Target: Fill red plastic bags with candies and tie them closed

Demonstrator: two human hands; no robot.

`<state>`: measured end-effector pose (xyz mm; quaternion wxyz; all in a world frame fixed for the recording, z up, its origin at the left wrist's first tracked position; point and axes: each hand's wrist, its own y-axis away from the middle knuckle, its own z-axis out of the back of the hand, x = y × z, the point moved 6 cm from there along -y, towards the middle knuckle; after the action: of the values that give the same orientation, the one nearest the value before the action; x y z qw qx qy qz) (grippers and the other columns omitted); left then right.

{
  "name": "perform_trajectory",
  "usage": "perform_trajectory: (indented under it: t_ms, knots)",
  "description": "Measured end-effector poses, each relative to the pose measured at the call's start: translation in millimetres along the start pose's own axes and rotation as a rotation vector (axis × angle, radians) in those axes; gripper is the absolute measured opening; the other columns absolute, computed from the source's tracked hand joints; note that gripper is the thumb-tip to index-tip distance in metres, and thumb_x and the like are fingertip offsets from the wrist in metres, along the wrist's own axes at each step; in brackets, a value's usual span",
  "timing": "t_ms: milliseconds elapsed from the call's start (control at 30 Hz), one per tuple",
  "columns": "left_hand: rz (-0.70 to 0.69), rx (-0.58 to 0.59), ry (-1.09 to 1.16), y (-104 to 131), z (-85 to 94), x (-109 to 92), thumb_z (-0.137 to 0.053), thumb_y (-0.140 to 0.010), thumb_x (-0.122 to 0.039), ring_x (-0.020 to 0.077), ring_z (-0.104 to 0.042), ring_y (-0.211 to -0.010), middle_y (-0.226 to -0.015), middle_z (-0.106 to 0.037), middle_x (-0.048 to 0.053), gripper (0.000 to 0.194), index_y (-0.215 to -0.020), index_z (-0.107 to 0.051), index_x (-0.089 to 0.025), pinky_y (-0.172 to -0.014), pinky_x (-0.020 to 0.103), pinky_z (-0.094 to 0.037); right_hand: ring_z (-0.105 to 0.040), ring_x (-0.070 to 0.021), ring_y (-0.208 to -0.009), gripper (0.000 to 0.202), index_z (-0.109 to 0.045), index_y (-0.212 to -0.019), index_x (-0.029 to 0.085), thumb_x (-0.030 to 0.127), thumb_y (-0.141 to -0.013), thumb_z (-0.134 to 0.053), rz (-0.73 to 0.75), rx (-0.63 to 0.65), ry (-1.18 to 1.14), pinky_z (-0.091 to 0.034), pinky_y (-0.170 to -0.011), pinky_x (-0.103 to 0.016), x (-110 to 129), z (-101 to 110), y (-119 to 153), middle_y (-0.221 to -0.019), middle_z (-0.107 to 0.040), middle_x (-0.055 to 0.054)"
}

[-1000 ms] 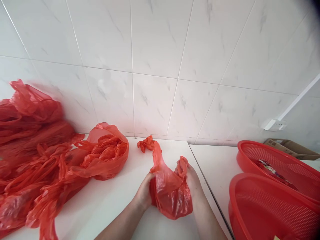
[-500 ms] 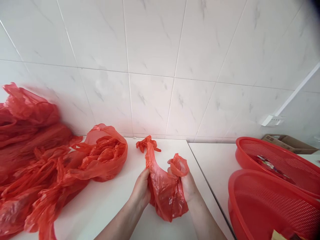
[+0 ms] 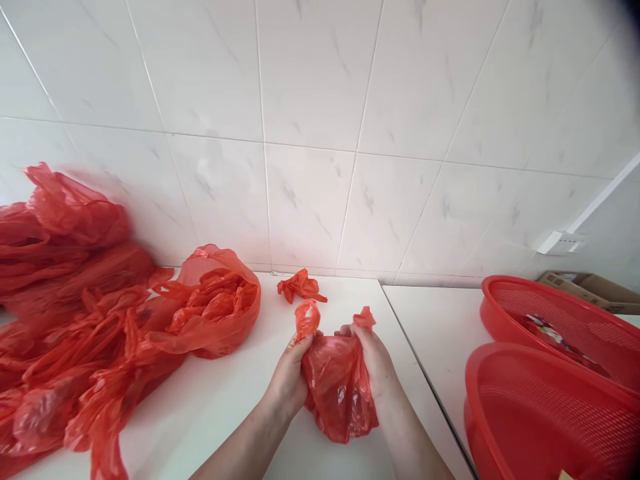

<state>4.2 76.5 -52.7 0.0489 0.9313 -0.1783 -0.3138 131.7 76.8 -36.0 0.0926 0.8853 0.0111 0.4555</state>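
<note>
Between my two hands hangs a small red plastic bag (image 3: 337,390), spread out above the white table. My left hand (image 3: 293,373) is closed on its left upper edge, and one handle loop sticks up above the thumb. On the other side my right hand (image 3: 374,360) grips the right upper edge, with the second handle poking up over the fingers. What the bag holds, if anything, I cannot make out. A crumpled red plastic bag (image 3: 301,287) lies just beyond my hands, near the wall.
A large heap of red plastic bags (image 3: 65,293) covers the left side, with an open bag (image 3: 220,303) stuffed with more at its right. Two red plastic baskets (image 3: 493,380) stand at the right, small items inside. Behind them is a cardboard box (image 3: 590,288). A tiled wall (image 3: 310,200) rises behind.
My left hand has shifted up along the bag's left handle, which now stands as a loop. The bag's mouth is pulled straighter between my hands. The view has turned slightly left.
</note>
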Motion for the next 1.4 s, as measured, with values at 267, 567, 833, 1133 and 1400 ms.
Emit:
perform_trajectory:
  t_ms: [267, 567, 833, 1133, 1400]
  knots:
    - [0.023, 0.056, 0.164, -5, 3.5, 4, -0.070, -0.078, -0.039, 0.0081, -0.049, -0.052, -0.046, -0.034, -0.009, 0.027, -0.073, -0.052, -0.019, -0.060, 0.020, -0.044, -0.043, -0.0080, -0.046, 0.022, -0.061, -0.083, 0.023, 0.045, -0.081, -0.065, 0.009, 0.180, -0.245, -0.044, -0.054, -0.023, 4, -3, 1, -0.048, -0.037, 0.009]
    - [-0.038, 0.036, -0.055, -4, 6.1, 8, -0.061, -0.080, -0.053, 0.0066, -0.038, -0.042, -0.049, -0.041, -0.007, 0.038, -0.076, -0.057, -0.016, -0.046, 0.020, -0.035, -0.045, -0.0103, -0.051, 0.040, -0.061, -0.085, 0.019, 0.053, -0.091, -0.041, 0.056, 0.437, 0.646, -0.038, -0.052, -0.024, -1, -34, 29, -0.056, -0.050, 0.004]
    - [-0.125, 0.047, -0.226, 1, -3.5, 4, -0.068, -0.078, -0.036, 0.0063, -0.046, -0.043, -0.053, -0.052, -0.007, 0.024, -0.076, -0.052, -0.018, -0.046, 0.018, -0.035, -0.044, -0.0085, -0.048, 0.036, -0.051, -0.101, 0.023, 0.038, -0.073, -0.070, -0.015, 0.165, 0.803, -0.032, -0.045, -0.021, -2, -24, 24, -0.065, -0.059, 0.005]
    - [-0.066, 0.197, -0.443, 13, -27.6, 0, -0.068, -0.072, -0.018, 0.0152, -0.061, -0.054, -0.057, -0.061, -0.002, 0.011, -0.070, -0.057, -0.018, -0.061, 0.027, -0.046, -0.039, -0.0081, -0.038, 0.026, -0.055, -0.083, 0.020, 0.038, -0.071, -0.068, -0.028, 0.057, 0.671, -0.026, -0.038, -0.022, -6, -13, 11, -0.047, -0.052, 0.007]
    - [-0.133, 0.085, -0.425, 8, -12.3, 0, -0.064, -0.081, -0.039, 0.0182, -0.064, -0.072, -0.078, -0.068, 0.004, 0.024, -0.092, -0.065, -0.018, -0.067, 0.027, -0.047, -0.046, -0.0102, -0.049, 0.018, -0.056, -0.085, 0.023, 0.030, -0.073, -0.067, 0.070, 0.092, 0.710, -0.032, -0.044, -0.022, 0, -12, 10, -0.060, -0.054, 0.006]
